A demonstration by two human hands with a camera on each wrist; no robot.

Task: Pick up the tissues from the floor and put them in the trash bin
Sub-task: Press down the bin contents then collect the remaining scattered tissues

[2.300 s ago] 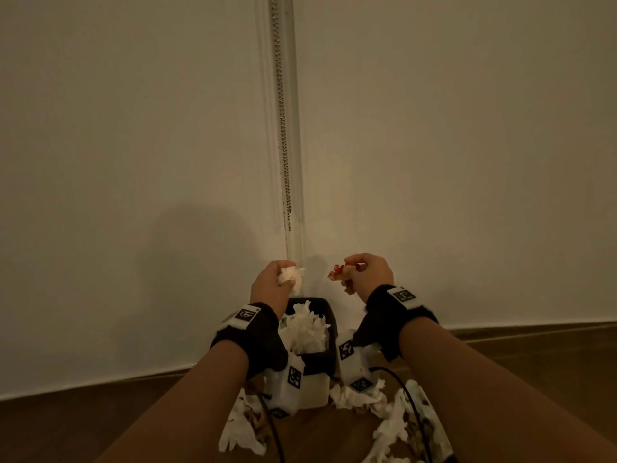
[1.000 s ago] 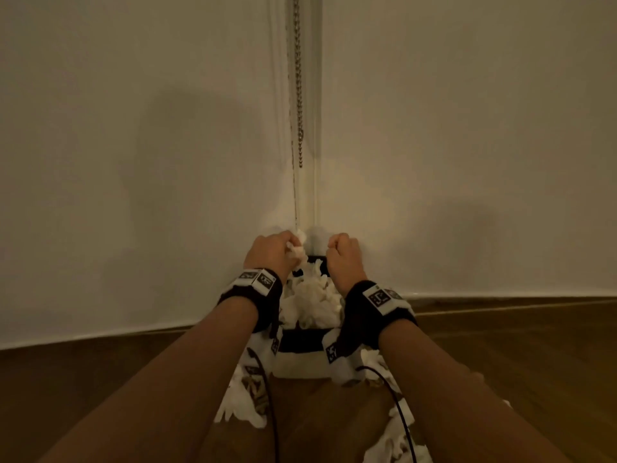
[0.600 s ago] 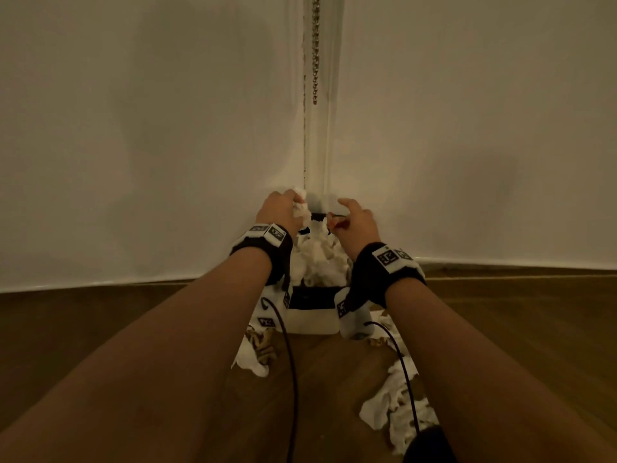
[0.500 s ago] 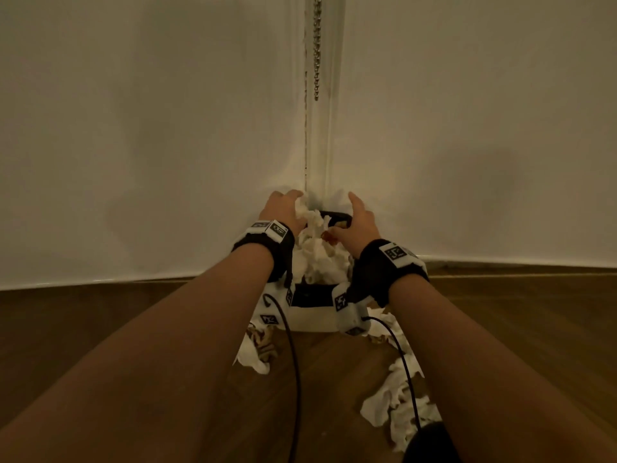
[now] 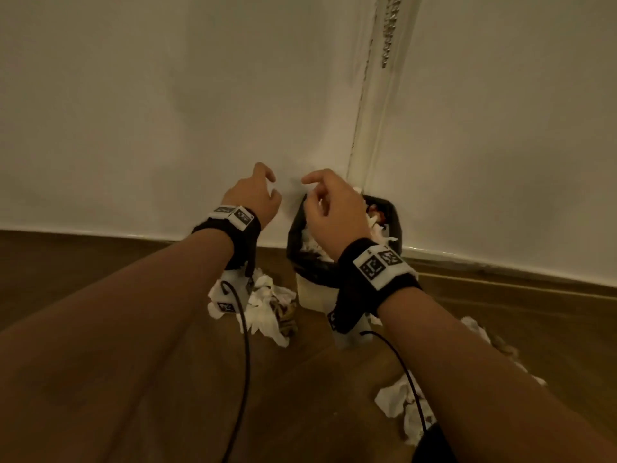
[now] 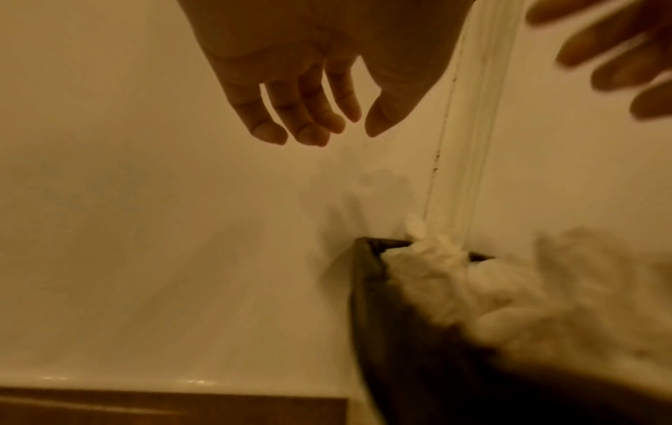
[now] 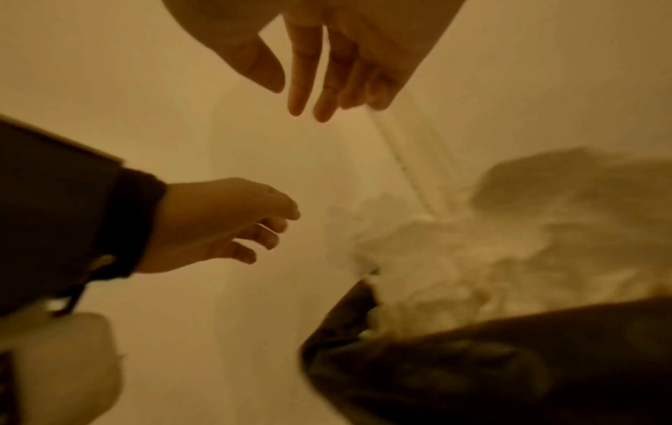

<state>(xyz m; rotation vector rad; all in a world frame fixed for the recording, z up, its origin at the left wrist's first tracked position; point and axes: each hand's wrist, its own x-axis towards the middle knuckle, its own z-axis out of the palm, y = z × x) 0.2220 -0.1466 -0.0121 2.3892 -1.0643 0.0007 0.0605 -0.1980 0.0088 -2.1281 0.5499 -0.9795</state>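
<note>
A small trash bin with a black liner stands in the wall corner, heaped with white tissues. My left hand hangs empty to the left of the bin, fingers relaxed. My right hand hovers over the bin's left rim, fingers straight and empty. The bin's rim and its tissue heap show in the left wrist view, and the heap in the right wrist view. Crumpled tissues lie on the floor left of the bin, more tissues at the lower right.
White walls meet at a corner with a vertical trim strip and a hanging bead chain. The floor is dark wood with a white skirting along the wall. Cables run from both wrist bands.
Both hands held tissue over the bin earlier; now they hold nothing and have lifted off the heap. The left hand has moved to the left of the bin. The view has shifted left.
</note>
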